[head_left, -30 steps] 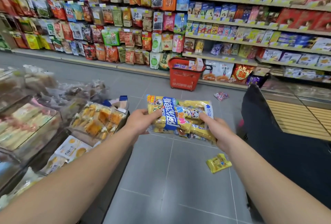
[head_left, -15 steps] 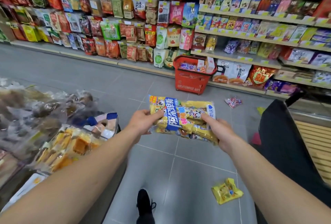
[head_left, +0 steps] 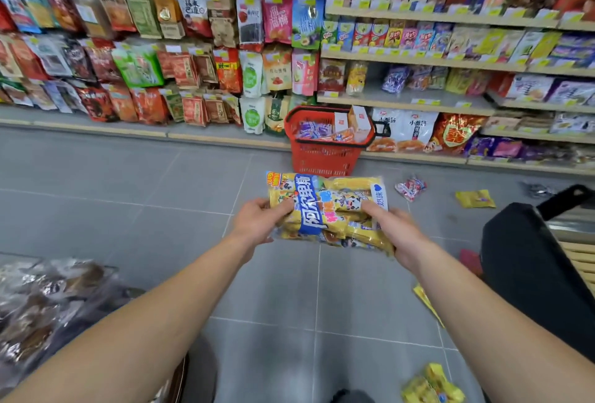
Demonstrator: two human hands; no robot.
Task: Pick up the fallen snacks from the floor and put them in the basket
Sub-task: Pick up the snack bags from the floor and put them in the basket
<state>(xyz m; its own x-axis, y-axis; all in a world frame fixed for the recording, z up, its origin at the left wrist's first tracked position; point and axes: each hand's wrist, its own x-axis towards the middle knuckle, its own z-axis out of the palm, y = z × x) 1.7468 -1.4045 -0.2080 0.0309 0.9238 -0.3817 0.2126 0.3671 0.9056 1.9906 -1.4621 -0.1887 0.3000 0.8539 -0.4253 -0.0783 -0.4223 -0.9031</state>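
A yellow snack bag with a blue label (head_left: 325,206) is held in front of me over the grey floor. My left hand (head_left: 257,222) grips its left edge and my right hand (head_left: 396,232) grips its right edge. Ahead, against the shelf base, stands the red basket (head_left: 322,157) with several packets inside. On the floor lie a pink packet (head_left: 410,186), a flat yellow packet (head_left: 476,199) and a yellow bag (head_left: 431,385) near my feet. Part of another yellow packet (head_left: 426,302) shows beside my right forearm.
Shelves packed with snacks (head_left: 225,48) fill the far side of the aisle. A display of wrapped goods (head_left: 42,306) is at my lower left. A black bag (head_left: 541,267) and a wooden slatted surface (head_left: 579,248) stand at the right.
I have moved closer to the red basket, carrying the yellow bag in both hands. The display at the left and the yellow bag on the floor have slid back towards me.
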